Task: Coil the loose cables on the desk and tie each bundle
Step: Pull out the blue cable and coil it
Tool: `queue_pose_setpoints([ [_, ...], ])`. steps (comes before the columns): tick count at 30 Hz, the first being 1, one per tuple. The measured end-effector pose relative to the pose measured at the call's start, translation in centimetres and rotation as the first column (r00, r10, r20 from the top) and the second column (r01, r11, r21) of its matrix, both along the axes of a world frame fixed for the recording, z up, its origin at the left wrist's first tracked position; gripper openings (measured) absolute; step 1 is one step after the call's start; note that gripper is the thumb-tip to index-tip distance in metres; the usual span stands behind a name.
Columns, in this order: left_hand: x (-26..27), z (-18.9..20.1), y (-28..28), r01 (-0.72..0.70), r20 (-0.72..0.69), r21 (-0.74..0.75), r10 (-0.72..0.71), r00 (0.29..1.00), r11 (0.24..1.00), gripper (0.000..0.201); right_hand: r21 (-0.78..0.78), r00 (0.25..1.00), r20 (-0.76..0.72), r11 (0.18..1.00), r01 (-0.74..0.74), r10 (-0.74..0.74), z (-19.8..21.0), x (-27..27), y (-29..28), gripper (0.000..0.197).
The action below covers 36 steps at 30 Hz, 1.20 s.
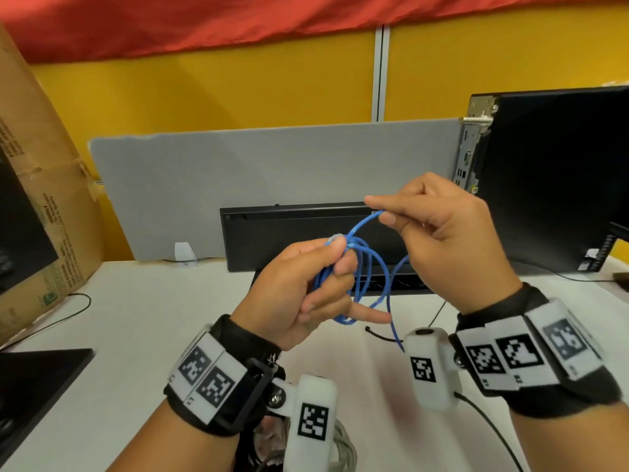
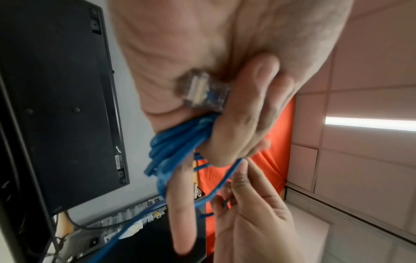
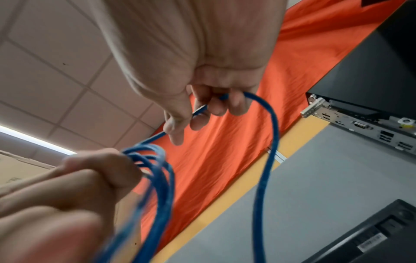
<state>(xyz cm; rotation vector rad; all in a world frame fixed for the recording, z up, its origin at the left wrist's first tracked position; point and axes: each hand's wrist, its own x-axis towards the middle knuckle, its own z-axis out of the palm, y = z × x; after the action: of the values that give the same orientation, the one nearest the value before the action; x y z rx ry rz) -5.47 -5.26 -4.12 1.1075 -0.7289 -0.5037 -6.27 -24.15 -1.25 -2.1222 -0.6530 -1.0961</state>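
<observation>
A blue network cable (image 1: 366, 264) is looped into several turns above the desk. My left hand (image 1: 306, 284) grips the top of the coil between thumb and curled fingers, with its little finger sticking out through the loops. In the left wrist view the cable's clear plug (image 2: 203, 90) lies against the palm above the blue bundle (image 2: 178, 142). My right hand (image 1: 439, 229) pinches a free strand (image 3: 265, 160) up and to the right of the coil; the strand curves down behind it toward the desk. A short black tie (image 1: 379, 335) lies on the white desk (image 1: 136, 335) under the hands.
An upturned black keyboard (image 1: 292, 233) leans on the grey divider (image 1: 238, 175) behind the hands. A black desktop computer (image 1: 551, 172) stands at the right, a cardboard box (image 1: 44, 199) at the left. A grey coiled cable (image 1: 343, 447) lies near the front edge, under my left wrist.
</observation>
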Motion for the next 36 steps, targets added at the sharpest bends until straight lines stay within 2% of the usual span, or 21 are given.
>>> queue_pose_setpoints([
  [4,-0.2,-0.3,-0.2,-0.01,0.013,0.032,0.01,1.0,0.999,0.036,-0.045,0.977,0.113,0.981,0.187,-0.181,-0.2,0.3,-0.2,0.019],
  [6,-0.2,-0.4,-0.5,-0.005,0.005,0.038,0.005,1.0,0.999,0.038,0.006,0.98,0.108,0.986,0.166,-0.166,-0.4,0.2,0.3,0.019],
  [7,-0.2,-0.4,-0.5,-0.004,-0.004,0.035,0.004,1.0,0.999,0.038,0.045,0.989,0.062,0.99,0.13,-0.133,-0.6,0.1,0.7,0.02],
  [9,-0.1,-0.4,-0.6,-0.003,-0.04,0.013,0.004,0.999,1.0,0.041,0.17,0.987,-0.158,0.985,0.016,0.011,-0.6,-0.1,1.4,0.027],
  [10,0.1,-0.4,-0.5,-0.004,-0.068,-0.009,0.003,0.998,1.0,0.042,0.264,0.948,-0.286,0.963,-0.059,0.136,-0.4,-0.3,1.7,0.031],
  [12,0.3,-0.4,-0.3,-0.012,-0.116,-0.053,0.006,0.993,0.999,0.044,0.452,0.805,-0.445,0.874,-0.176,0.392,0.0,-0.5,1.9,0.038],
  [13,0.4,-0.5,-0.2,-0.022,-0.128,-0.066,0.014,0.992,0.998,0.044,0.479,0.741,-0.488,0.851,-0.215,0.462,0.1,-0.6,1.8,0.042],
  [15,0.5,-0.5,-0.2,-0.026,-0.139,-0.084,0.014,0.99,0.996,0.044,0.359,0.707,-0.552,0.891,-0.276,0.442,0.1,-0.9,1.7,0.062],
  [18,0.7,-0.6,-0.1,-0.011,-0.155,-0.077,-0.001,0.988,0.997,0.044,0.191,0.762,-0.551,0.941,-0.28,0.339,-0.3,-0.8,1.7,0.083],
  [22,0.8,-0.6,0.3,0.06,-0.154,-0.06,-0.069,0.986,0.996,0.045,0.109,0.831,-0.493,0.966,-0.236,0.259,-0.8,-0.2,1.6,0.079],
  [24,0.7,-0.6,0.2,0.09,-0.144,-0.058,-0.097,0.985,0.994,0.046,0.114,0.851,-0.469,0.972,-0.206,0.236,-1.3,-0.1,2.1,0.071],
  [27,0.7,-0.7,0.0,0.083,-0.128,-0.049,-0.089,0.988,0.995,0.047,0.232,0.881,-0.405,0.96,-0.159,0.244,-2.1,0.1,3.1,0.05],
  [31,0.6,-0.5,0.1,0.043,-0.11,-0.037,-0.047,0.993,0.998,0.046,0.192,0.914,-0.368,0.976,-0.104,0.17,-2.6,-0.1,4.0,0.032],
  [33,0.8,-0.4,0.2,-0.021,-0.053,0.009,0.022,0.998,1.0,0.046,0.197,0.927,-0.35,0.978,-0.072,0.139,-2.6,0.0,4.0,0.026],
  [36,0.9,-0.1,0.3,-0.193,0.072,0.084,0.188,0.98,0.978,0.048,0.119,0.957,-0.283,0.993,-0.029,0.061,-2.4,0.2,3.8,0.023],
])
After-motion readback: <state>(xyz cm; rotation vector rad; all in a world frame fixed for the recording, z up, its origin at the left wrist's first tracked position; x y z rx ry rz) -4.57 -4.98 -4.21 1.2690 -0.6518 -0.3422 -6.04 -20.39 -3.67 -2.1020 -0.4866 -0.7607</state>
